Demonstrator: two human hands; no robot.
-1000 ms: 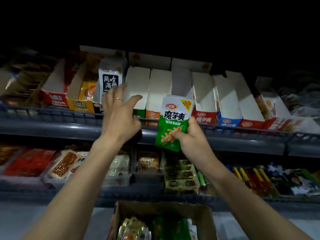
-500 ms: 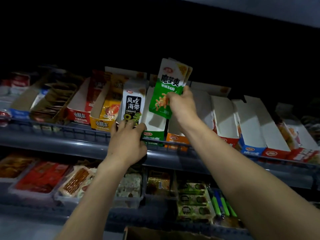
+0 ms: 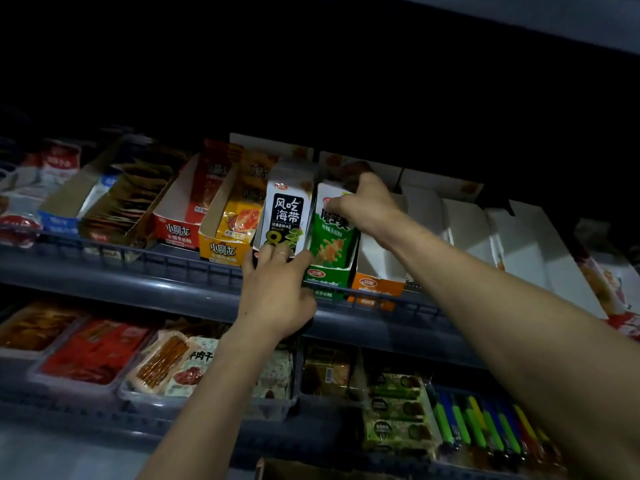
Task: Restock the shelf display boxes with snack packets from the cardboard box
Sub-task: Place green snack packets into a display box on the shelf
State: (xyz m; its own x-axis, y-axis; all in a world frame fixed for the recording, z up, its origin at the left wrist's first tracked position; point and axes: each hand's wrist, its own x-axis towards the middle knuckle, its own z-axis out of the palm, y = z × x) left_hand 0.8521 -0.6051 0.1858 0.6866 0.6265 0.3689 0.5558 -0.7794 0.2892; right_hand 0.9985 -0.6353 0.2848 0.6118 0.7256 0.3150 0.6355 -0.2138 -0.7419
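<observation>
The right hand (image 3: 367,206) grips the top of the green snack packets (image 3: 330,237), which stand upright inside the green display box (image 3: 329,277) on the upper shelf (image 3: 138,275). The left hand (image 3: 277,292) clasps the front of the neighbouring box holding the white packet (image 3: 285,216).

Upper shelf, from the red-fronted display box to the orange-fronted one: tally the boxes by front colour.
Red box: 1
Yellow box: 1
White box, front hidden by the left hand: 1
Green box: 1
Orange box: 1
Total: 5
</observation>
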